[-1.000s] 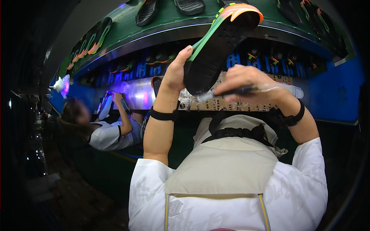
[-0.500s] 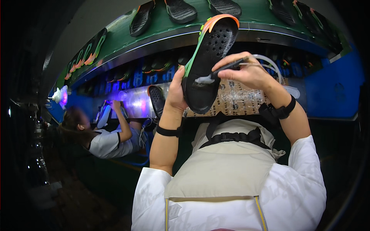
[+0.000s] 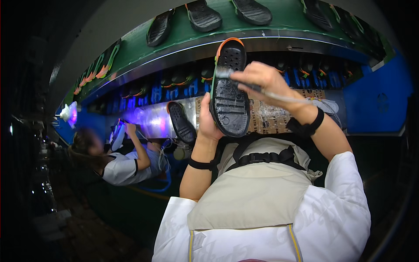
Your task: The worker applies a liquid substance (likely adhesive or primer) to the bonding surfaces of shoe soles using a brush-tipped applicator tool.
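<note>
My left hand (image 3: 208,121) grips a black shoe sole (image 3: 230,105) by its lower left side, with the fingers partly hidden behind it. The sole stands up lengthwise, its orange-edged, perforated end away from me and a green strip along the left edge. Its ribbed lower part looks wet and shiny. Closed round a dark-handled brush, my right hand (image 3: 264,81) is over the upper right of the sole. The pale brush head (image 3: 224,72), smeared by motion, is at the sole's upper left edge. A thin clear tube (image 3: 293,100) trails rightward from the brush.
Beyond my hands runs a green conveyor belt (image 3: 279,22) carrying several black soles. Another sole (image 3: 181,123) leans at the bench edge, beside printed brown cardboard (image 3: 267,115). At left, a co-worker (image 3: 124,163) handles a shoe near a violet-lit lamp (image 3: 70,112). Shoes line the lower shelf.
The brush has moved from the sole's lower part up to its upper left edge. My left hand has brought the sole lower and more upright. More wet shine shows on its ribbed part.
</note>
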Motion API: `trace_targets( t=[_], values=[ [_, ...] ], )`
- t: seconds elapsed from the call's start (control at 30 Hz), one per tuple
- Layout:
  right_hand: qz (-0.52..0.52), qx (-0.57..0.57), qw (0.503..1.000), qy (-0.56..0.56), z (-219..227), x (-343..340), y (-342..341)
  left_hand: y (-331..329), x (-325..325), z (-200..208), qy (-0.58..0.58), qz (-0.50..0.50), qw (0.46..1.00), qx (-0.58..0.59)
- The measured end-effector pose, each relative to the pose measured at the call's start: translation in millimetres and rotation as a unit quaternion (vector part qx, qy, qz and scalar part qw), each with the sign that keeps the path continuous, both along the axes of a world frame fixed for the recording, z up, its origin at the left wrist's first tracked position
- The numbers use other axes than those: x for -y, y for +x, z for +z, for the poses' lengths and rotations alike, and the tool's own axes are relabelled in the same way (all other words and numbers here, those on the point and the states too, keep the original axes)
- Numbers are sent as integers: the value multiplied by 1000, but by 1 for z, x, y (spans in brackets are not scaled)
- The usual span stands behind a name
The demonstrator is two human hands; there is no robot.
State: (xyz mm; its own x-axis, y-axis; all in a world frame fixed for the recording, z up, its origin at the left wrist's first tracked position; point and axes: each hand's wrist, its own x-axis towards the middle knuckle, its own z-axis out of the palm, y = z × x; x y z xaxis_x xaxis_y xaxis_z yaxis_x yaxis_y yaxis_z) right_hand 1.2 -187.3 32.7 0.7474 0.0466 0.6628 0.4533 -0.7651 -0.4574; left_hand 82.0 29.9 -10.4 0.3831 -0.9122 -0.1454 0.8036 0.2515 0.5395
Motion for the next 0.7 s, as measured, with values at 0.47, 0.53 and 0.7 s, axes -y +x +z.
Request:
trace_targets(
  t=[0.47, 0.53, 0.7],
  values=[
    [7, -226, 861, 455, 9, -19, -40, -8, -25, -14, 21, 163, 981, 105],
    [-52, -200, 905, 371, -3, -19, -34, -12, -22, -7, 3, 147, 982, 117],
    [-126, -146, 949, 250, 0, -25, -36, -17, -22, -6, 27, 176, 970, 167]
  ],
)
